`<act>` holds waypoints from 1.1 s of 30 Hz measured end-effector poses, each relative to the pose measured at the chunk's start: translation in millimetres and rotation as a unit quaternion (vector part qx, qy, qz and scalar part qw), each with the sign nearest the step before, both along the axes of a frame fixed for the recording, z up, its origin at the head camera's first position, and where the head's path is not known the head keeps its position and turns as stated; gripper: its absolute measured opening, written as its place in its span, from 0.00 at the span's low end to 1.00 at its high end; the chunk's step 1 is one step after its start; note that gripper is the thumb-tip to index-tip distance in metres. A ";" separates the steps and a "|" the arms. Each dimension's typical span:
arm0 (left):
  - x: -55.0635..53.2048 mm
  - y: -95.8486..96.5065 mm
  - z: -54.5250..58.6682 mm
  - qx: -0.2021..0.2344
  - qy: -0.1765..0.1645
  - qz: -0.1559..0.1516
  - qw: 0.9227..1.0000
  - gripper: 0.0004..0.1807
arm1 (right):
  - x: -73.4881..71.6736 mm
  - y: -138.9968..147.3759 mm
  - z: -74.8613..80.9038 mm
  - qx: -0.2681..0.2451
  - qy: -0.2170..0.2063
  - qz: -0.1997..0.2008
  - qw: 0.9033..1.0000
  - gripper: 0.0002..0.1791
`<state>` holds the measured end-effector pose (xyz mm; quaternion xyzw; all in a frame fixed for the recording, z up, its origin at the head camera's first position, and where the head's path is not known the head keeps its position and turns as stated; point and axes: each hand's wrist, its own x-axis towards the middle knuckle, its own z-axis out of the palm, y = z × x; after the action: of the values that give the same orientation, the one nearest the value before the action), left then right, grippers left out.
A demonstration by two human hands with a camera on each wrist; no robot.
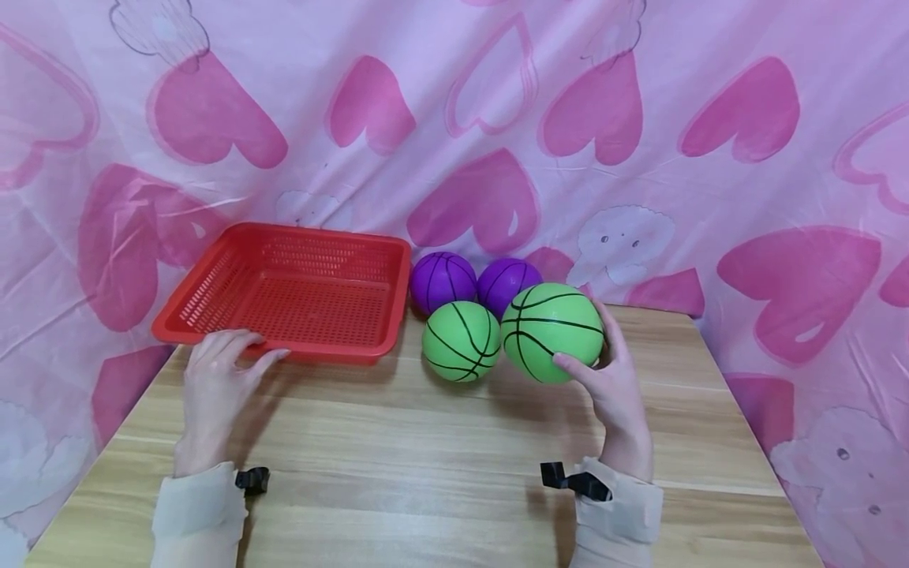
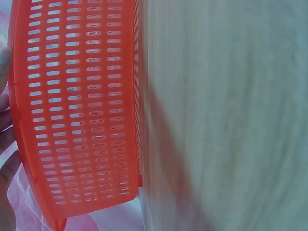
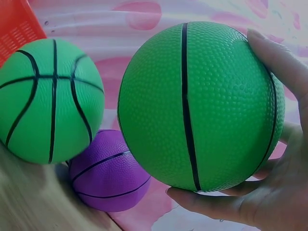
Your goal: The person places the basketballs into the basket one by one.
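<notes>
A red plastic basket [image 1: 387, 331] with slotted walls sits at the back left of the table. My left hand [image 1: 220, 386] grips its front rim, with the fingers over the edge and the thumb along the front. In the left wrist view, the fingers [image 2: 6, 120] go behind the rim of the basket [image 2: 77, 106]. My right hand [image 1: 614, 386] holds a green ball [image 1: 550, 331] with black basketball lines, raised off the table. Beside it, another green ball [image 1: 461, 341] rests on the tabletop.
Two purple balls, one on the left [image 1: 443, 282] and one on the right [image 1: 507, 280], stand behind the green ones. A pink heart-patterned cloth [image 1: 454, 118] hangs behind the wooden table [image 1: 412, 473]. Basket and balls lie near the back edge.
</notes>
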<state>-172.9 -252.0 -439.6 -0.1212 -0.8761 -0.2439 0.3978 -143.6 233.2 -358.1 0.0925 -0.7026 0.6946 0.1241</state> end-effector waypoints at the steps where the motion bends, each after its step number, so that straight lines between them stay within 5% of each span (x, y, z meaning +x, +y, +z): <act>1: -0.4 0.1 -0.3 0.002 0.003 0.000 1.000 0.23 | 0.2 -0.2 -0.1 -0.001 0.002 0.000 1.000 0.47; 13: -1.5 0.6 0.2 0.010 0.024 -0.001 1.000 0.22 | 4.8 -3.4 4.2 -0.014 0.014 0.000 1.000 0.48; 20: 0.7 -2.2 0.5 -0.017 -0.023 0.003 1.000 0.23 | 7.3 -16.7 15.7 -0.017 0.045 0.029 0.998 0.49; 26: -0.7 -2.2 0.2 -0.008 -0.007 -0.002 1.000 0.22 | 6.8 -29.5 18.6 -0.020 0.061 0.054 0.996 0.50; 33: 0.6 -1.3 1.3 -0.017 -0.026 0.004 1.000 0.23 | -3.4 -30.1 9.1 -0.040 0.071 0.063 0.995 0.49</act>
<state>-172.3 -253.3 -438.4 -0.1183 -0.8905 -0.2306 0.3738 -147.0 203.2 -349.0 0.1807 -0.6566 0.7201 0.1330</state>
